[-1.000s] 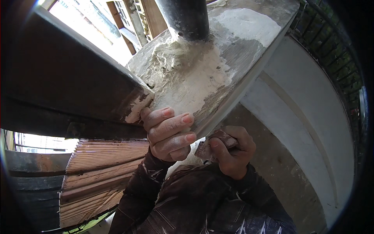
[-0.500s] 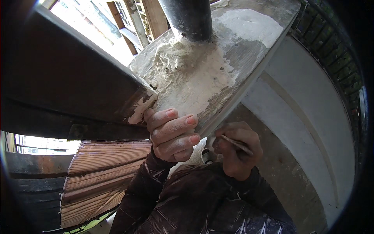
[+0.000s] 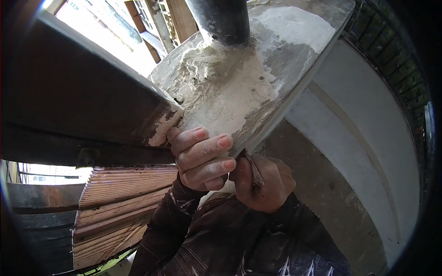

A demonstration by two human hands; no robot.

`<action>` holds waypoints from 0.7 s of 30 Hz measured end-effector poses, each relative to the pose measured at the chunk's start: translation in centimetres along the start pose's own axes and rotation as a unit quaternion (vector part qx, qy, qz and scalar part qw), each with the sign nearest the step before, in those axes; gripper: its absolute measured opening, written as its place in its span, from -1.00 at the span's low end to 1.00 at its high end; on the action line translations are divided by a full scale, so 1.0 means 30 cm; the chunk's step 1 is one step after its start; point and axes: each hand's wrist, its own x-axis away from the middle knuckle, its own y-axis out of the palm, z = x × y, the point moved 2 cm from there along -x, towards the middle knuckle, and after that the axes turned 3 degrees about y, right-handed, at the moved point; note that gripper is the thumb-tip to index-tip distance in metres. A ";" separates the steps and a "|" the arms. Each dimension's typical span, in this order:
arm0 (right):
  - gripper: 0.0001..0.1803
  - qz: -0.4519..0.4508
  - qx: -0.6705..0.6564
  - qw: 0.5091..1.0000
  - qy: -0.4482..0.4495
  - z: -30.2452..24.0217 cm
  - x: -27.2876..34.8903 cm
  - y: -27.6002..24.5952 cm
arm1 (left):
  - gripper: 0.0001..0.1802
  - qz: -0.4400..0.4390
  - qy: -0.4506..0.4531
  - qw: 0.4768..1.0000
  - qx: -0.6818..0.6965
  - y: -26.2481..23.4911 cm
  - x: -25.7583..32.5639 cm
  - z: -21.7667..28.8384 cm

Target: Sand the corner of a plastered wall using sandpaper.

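Note:
My left hand (image 3: 200, 158), dusted with white powder, is at the near end of a plastered ledge (image 3: 225, 108). Its fingers are curled in, the thumb is out of sight, and whatever they may hold is hidden. Close beside it on the right, my right hand (image 3: 267, 184) pinches a small folded piece of sandpaper (image 3: 257, 171), brownish and thin. The sandpaper is by the ledge's near right corner; whether it touches the edge I cannot tell. Rough grey and smooth white plaster covers the ledge's top.
A dark round post (image 3: 223, 23) rises from the ledge. To the left runs a wide dark beam (image 3: 78, 92) with plaster smears at its end. Below it hangs a ribbed brown panel (image 3: 124, 216). A pale curved wall (image 3: 359, 110) and a dark railing (image 3: 391, 60) are on the right.
My right hand has moved left and in toward the ledge's near corner, carrying the sandpaper beside my left fingers. My left hand has barely moved.

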 end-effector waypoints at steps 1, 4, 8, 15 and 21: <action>-0.81 -0.006 -0.022 1.000 0.017 0.005 0.005 0.004 | -0.86 -0.001 0.005 1.000 -0.005 -0.004 0.007 -0.003; -0.80 0.011 0.006 1.000 0.016 0.005 -0.018 -0.010 | -0.85 0.008 0.010 1.000 -0.002 0.008 0.012 -0.007; -0.79 0.017 -0.041 0.998 0.033 0.003 0.003 -0.003 | -0.83 0.003 0.003 1.000 -0.012 0.001 -0.003 0.006; -0.88 -0.004 -0.088 0.991 0.106 0.009 0.011 0.003 | -0.74 0.016 -0.019 1.000 -0.007 0.012 -0.001 0.010; -0.88 -0.072 -0.171 0.958 0.218 0.015 0.007 0.000 | -0.68 0.044 0.018 0.999 -0.023 0.024 -0.009 0.002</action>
